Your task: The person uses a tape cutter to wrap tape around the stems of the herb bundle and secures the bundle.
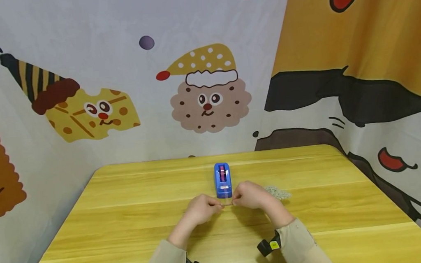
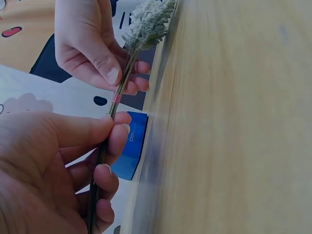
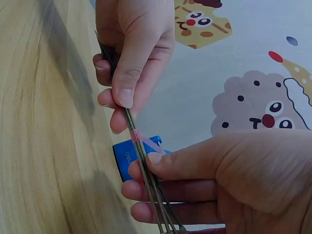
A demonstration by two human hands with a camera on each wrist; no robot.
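Note:
Both hands hold a small bunch of thin stems (image 3: 145,165) level, in front of a blue tape dispenser (image 1: 223,188). My left hand (image 1: 200,208) pinches the stems between thumb and forefinger near their lower part. The right hand (image 1: 250,194) pinches them closer to the fluffy pale-green flower head (image 2: 150,24), which sticks out beyond that hand. Between the two hands, pink tape (image 3: 136,135) lies around the stems, and in the right wrist view a strip of it stretches off toward the dispenser. In the head view the stems show only as a thin line between the fingertips.
The wooden table (image 1: 129,233) lies under both hands, its far edge against a cartoon-print cloth (image 1: 114,40). Black wrist cameras (image 1: 265,247) hang at both sleeves, low over the tabletop.

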